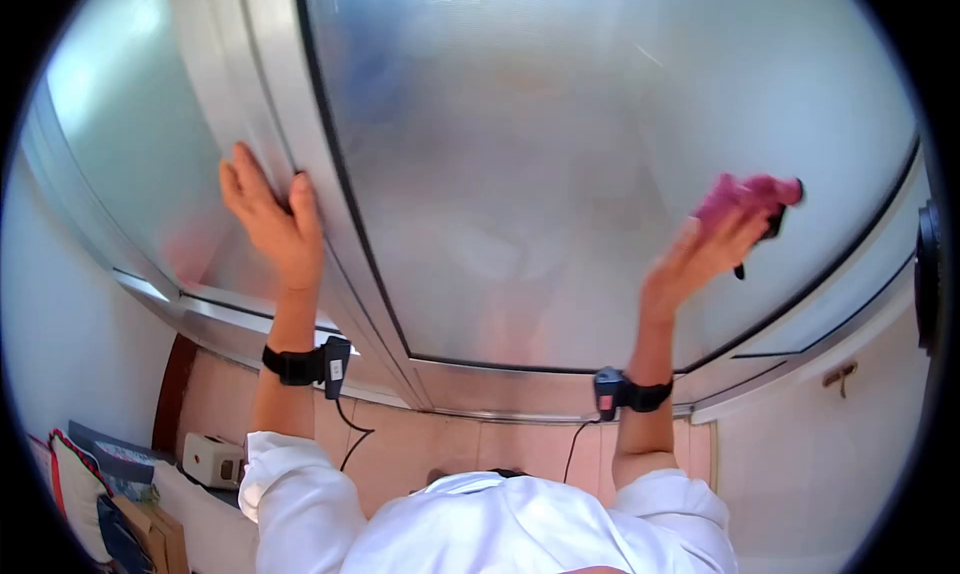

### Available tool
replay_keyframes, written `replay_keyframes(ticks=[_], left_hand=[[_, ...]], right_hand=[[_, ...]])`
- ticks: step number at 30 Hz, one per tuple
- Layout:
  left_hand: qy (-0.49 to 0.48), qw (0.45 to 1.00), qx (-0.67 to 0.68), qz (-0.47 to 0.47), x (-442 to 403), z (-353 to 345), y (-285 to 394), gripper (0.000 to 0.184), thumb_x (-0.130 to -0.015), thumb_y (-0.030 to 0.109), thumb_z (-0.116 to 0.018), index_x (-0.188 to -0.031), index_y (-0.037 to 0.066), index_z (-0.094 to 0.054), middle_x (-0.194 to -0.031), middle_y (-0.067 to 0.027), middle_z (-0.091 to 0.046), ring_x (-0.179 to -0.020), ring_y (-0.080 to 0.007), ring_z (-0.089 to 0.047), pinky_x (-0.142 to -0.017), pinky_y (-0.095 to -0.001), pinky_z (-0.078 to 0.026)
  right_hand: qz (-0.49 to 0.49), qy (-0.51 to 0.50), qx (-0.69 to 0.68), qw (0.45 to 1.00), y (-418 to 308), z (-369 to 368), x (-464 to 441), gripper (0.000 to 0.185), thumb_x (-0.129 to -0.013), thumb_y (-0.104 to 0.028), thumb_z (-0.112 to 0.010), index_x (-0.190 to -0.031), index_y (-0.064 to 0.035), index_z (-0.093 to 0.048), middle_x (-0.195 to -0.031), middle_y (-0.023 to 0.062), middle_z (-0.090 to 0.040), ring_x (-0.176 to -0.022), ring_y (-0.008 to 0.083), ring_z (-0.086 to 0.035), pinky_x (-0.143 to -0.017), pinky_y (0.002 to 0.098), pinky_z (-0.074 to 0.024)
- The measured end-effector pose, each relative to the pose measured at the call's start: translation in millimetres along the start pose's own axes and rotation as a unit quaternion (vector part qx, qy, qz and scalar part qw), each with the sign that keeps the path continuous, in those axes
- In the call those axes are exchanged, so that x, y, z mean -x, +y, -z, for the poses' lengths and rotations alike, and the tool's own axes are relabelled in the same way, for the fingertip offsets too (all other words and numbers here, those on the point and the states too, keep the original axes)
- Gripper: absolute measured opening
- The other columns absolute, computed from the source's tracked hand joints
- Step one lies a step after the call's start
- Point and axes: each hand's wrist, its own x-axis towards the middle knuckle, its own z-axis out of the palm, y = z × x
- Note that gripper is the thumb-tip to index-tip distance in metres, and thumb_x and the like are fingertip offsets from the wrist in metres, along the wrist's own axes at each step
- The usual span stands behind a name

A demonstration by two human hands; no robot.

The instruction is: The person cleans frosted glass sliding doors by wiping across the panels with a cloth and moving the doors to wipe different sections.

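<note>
My left hand [275, 214] rests on the silver metal door frame [315, 144], fingers and thumb apart, holding nothing. Over on the right, my right hand [700, 259] has a pink cloth [738, 202] with dark edges under its fingers, up against the large frosted glass pane [520, 194]. Part of the cloth is hidden by the fingers. Each wrist wears a black strap with a small box, the left box [337, 367] and the right box [607, 392], and a cable hangs from each.
Pink floor tiles [395, 444] lie below the door. At the lower left are a beige box-like object [212, 459], a brown cardboard piece [158, 529] and cushions [80, 484]. A dark round object [928, 274] sits at the right edge, near a small wall fitting [840, 376].
</note>
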Motion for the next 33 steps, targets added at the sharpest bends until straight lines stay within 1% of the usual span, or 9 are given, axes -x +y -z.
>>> replay_keyframes(ticks=[6, 8, 11, 13, 15, 19, 25, 27, 33], left_hand=[[0.009, 0.999, 0.04, 0.03, -1.4, -0.2, -0.7, 0.063, -0.09, 0.023, -0.058, -0.141, -0.003, -0.033, -0.141, -0.0261, -0.036, -0.127, -0.0443, -0.035, -0.105, -0.0459, -0.03], [0.014, 1.0, 0.012, 0.014, -0.3, 2.2, -8.4, 0.062, -0.09, 0.024, -0.058, -0.141, -0.003, -0.034, -0.141, -0.026, -0.037, -0.128, -0.0443, -0.034, -0.105, -0.046, -0.03], [-0.012, 1.0, -0.023, 0.005, 2.3, 0.2, -14.7, 0.063, -0.091, 0.029, -0.058, -0.141, -0.002, -0.035, -0.141, -0.0268, -0.035, -0.129, -0.0439, -0.033, -0.107, -0.0479, -0.028], [-0.014, 0.999, -0.046, -0.021, 7.5, -1.5, -28.4, 0.063, -0.091, 0.03, -0.057, -0.141, -0.001, -0.035, -0.143, -0.0273, -0.032, -0.13, -0.0443, -0.033, -0.107, -0.0487, -0.029], [0.003, 0.999, -0.02, -0.028, 7.9, -1.1, -25.4, 0.062, -0.093, 0.029, -0.055, -0.142, -0.002, -0.034, -0.144, -0.0246, -0.033, -0.131, -0.0438, -0.031, -0.107, -0.0479, -0.028], [-0.003, 0.999, -0.023, -0.027, 5.1, 3.3, -20.1, 0.059, -0.095, 0.027, -0.051, -0.143, -0.002, -0.031, -0.143, -0.0264, -0.032, -0.132, -0.0421, -0.031, -0.108, -0.0467, -0.026], [0.009, 0.998, -0.039, -0.05, 1.8, 2.8, -19.5, 0.059, -0.098, 0.031, -0.045, -0.144, -0.002, -0.029, -0.142, -0.0263, -0.031, -0.131, -0.0399, -0.032, -0.109, -0.046, -0.024], [0.014, 0.998, -0.042, -0.048, 1.8, 1.8, -15.8, 0.058, -0.098, 0.032, -0.043, -0.144, -0.001, -0.03, -0.143, -0.0259, -0.031, -0.131, -0.0395, -0.032, -0.109, -0.0456, -0.025], [0.019, 0.997, -0.067, -0.041, 3.4, 3.8, -20.6, 0.056, -0.098, 0.029, -0.044, -0.143, -0.001, -0.03, -0.145, -0.0232, -0.031, -0.133, -0.0372, -0.031, -0.11, -0.0437, -0.024]], right_hand=[[0.128, -0.167, -0.092, 0.973, -177.1, -32.5, 29.3, 0.054, -0.091, -0.04, -0.05, -0.141, -0.0212, -0.042, -0.153, 0.0119, -0.026, -0.141, 0.0327, -0.021, -0.108, 0.0626, -0.0071], [0.187, -0.217, -0.142, 0.947, -216.8, -36.7, 41.2, 0.057, -0.089, -0.041, -0.053, -0.141, -0.0187, -0.043, -0.152, 0.0074, -0.029, -0.141, 0.0238, -0.024, -0.108, 0.0617, -0.0123], [0.209, -0.25, -0.158, 0.932, -240.6, -41.9, 62.8, 0.057, -0.089, -0.039, -0.053, -0.14, -0.016, -0.043, -0.15, 0.009, -0.033, -0.14, 0.024, -0.028, -0.109, 0.06, -0.0085], [0.227, -0.221, -0.097, 0.944, -226.2, -42.9, 62.2, 0.056, -0.089, -0.038, -0.054, -0.139, -0.0151, -0.045, -0.15, 0.0078, -0.034, -0.139, 0.022, -0.029, -0.11, 0.059, -0.0094], [0.325, -0.182, -0.088, 0.924, -202.5, -34.3, 53.2, 0.054, -0.087, -0.037, -0.056, -0.136, -0.0165, -0.048, -0.148, 0.0042, -0.036, -0.138, 0.0197, -0.031, -0.11, 0.0573, -0.0109], [0.312, -0.16, -0.05, 0.935, -132.9, -15.9, 41.3, 0.057, -0.083, -0.04, -0.059, -0.135, -0.0179, -0.049, -0.146, 0.0015, -0.039, -0.137, 0.0201, -0.032, -0.11, 0.0574, -0.0126], [0.136, -0.167, -0.01, 0.976, 7.2, 19.4, 12.6, 0.065, -0.079, -0.048, -0.063, -0.135, -0.0165, -0.049, -0.148, 0.0139, -0.032, -0.137, 0.0354, -0.028, -0.104, 0.0637, -0.0163], [0.101, -0.128, 0.006, 0.987, 53.9, 27.8, 4.8, 0.068, -0.083, -0.049, -0.058, -0.138, -0.0115, -0.043, -0.149, 0.0216, -0.027, -0.137, 0.0426, -0.023, -0.104, 0.0644, -0.0144], [0.018, -0.031, -0.003, 0.999, 147.2, 51.8, -7.7, 0.073, -0.094, -0.053, -0.036, -0.145, -0.0016, -0.027, -0.15, 0.028, -0.018, -0.138, 0.0467, -0.016, -0.108, 0.0607, -0.0097]])
